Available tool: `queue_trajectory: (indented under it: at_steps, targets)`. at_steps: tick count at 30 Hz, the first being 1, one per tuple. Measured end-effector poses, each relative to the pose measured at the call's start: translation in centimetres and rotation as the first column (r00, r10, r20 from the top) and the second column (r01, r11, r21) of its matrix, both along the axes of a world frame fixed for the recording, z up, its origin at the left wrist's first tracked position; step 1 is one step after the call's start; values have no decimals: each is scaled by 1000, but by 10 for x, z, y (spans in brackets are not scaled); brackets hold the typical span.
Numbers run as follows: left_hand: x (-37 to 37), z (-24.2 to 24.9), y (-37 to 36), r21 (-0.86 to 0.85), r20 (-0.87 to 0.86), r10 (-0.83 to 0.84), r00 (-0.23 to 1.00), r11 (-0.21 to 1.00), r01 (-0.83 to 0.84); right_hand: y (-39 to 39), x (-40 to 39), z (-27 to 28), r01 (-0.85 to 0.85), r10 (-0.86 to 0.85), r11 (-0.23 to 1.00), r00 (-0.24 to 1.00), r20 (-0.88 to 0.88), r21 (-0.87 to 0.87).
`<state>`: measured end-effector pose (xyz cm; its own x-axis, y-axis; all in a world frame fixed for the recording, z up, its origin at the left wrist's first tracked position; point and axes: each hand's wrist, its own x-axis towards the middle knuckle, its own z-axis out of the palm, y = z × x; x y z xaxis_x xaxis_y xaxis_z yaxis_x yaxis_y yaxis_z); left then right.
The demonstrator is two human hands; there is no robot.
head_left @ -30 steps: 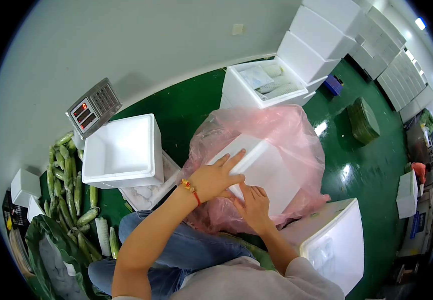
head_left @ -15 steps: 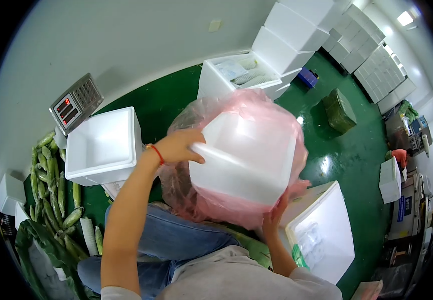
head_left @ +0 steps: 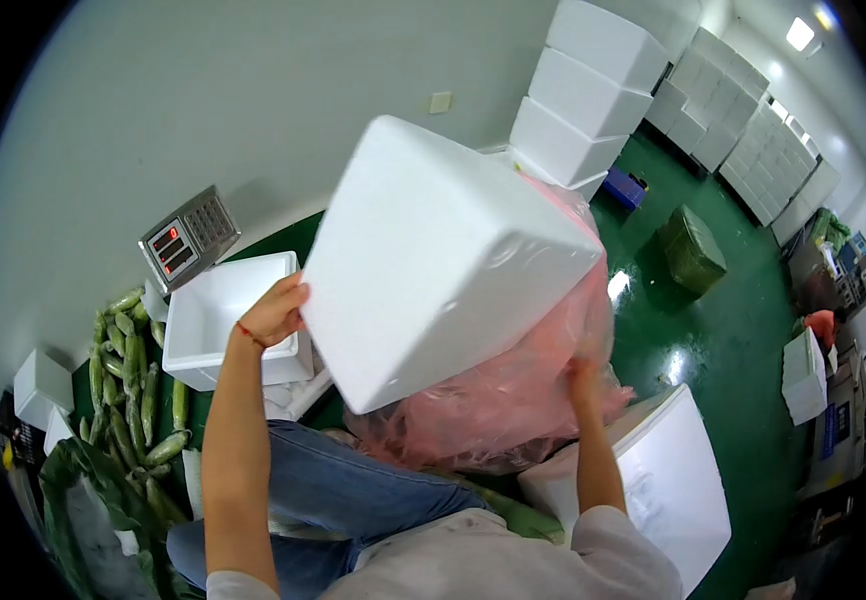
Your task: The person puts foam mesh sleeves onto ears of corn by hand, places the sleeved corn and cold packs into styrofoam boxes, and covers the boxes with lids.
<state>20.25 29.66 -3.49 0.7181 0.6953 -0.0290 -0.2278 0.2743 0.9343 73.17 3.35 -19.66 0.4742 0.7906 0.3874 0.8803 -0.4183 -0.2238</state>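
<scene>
A white foam box [head_left: 423, 260] is tipped up in front of me, its closed outer faces toward the camera. My left hand [head_left: 281, 308] grips it by the left edge, fingers closed. Crumpled around its lower right side is a pink plastic bag [head_left: 493, 410], partly hidden behind the box. My right hand [head_left: 583, 368] is on the bag's right side, slightly blurred, with fingers closed on the film. To the left, an open white foam box [head_left: 203, 320] stands in front of a digital scale display [head_left: 190, 238] with red digits.
Wrapped green corn cobs [head_left: 133, 400] lie on the floor at left beside a dark green sack [head_left: 73, 500]. At lower right stands another open foam box [head_left: 673, 490]. Stacked foam boxes [head_left: 583, 100] rise at the back, with a green bundle [head_left: 691, 250] on the green floor.
The foam box has been lifted and tilted, so its outside now faces me instead of its open inside. The pink bag sits lower around it. My right hand has moved up and right.
</scene>
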Motion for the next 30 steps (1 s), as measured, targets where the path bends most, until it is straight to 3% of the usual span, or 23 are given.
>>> queue_trajectory:
  at_steps: [2,4,5,7,9,11,12,13,16,17,19,20,22,25,28,30]
  targets:
    - [-34,0,5,56,21,30,999,998,-32,-4,52,-2,143,-134,986,986,-100,88]
    - [-95,14,15,117,-30,109,994,988,-104,-8,100,17,304,-299,953,938,-175,1]
    - [-123,31,14,138,-55,218,974,968,-209,-9,111,35,455,-459,887,842,-284,-85]
    - [-203,39,25,201,-11,327,945,926,-318,-9,109,67,524,-512,849,791,-334,-61]
    - [-261,67,24,344,-44,374,927,877,-337,5,142,34,191,-275,934,924,-266,-300]
    - [-297,84,8,373,-8,573,820,762,-529,35,84,20,-103,-29,907,952,-304,-409]
    - [-315,88,-1,400,-10,586,810,745,-533,46,42,1,-235,91,936,881,-464,-262]
    - [-328,91,-12,429,-12,596,803,728,-534,52,-15,0,-402,159,909,577,-801,-109]
    - [-317,99,-62,441,-22,755,656,596,-671,56,-178,-52,-637,255,697,648,-718,-328]
    - [-323,94,-73,441,21,794,608,538,-718,45,-215,-74,-697,170,596,596,-785,-400]
    - [-364,82,-87,320,54,818,572,529,-786,40,-263,-108,-747,167,509,574,-802,-429]
    - [-374,81,-93,343,20,807,590,549,-763,45,-277,-120,-748,170,501,578,-798,-435]
    - [-364,84,-96,405,-39,790,612,572,-713,59,-274,-134,-717,172,539,608,-775,-442]
    - [-341,98,-99,527,-193,770,608,604,-598,85,-208,-121,-579,180,709,701,-690,-403]
    - [-332,91,-94,574,-292,766,573,619,-536,99,-90,-85,-288,82,891,862,-499,-351]
    - [-285,94,-94,634,-363,786,501,602,-486,89,-1,-55,-38,-80,938,943,-324,-343]
